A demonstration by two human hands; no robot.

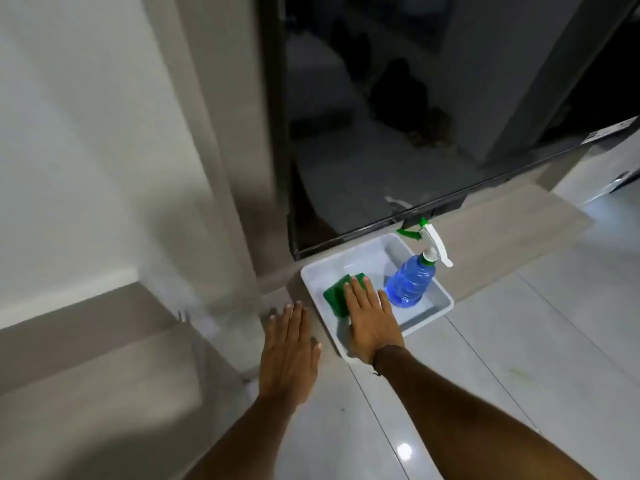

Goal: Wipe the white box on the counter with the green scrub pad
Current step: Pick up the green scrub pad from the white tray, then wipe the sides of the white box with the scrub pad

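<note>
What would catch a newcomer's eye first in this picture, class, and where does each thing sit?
The blue spray bottle stands out first, standing in the right part of the white box. Next comes the green scrub pad on the box floor, with the right hand pressed flat on it. The left hand rests flat beside the box.

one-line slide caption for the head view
Right hand presses green scrub pad inside white box beside blue spray bottle.

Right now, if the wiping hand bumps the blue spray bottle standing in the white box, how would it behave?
The translucent blue plastic spray bottle would probably tip: it stands tall on a narrow base with a white trigger head on top. It likely slides easily on the shallow white plastic box's smooth floor. How full it is can't be judged.
</note>
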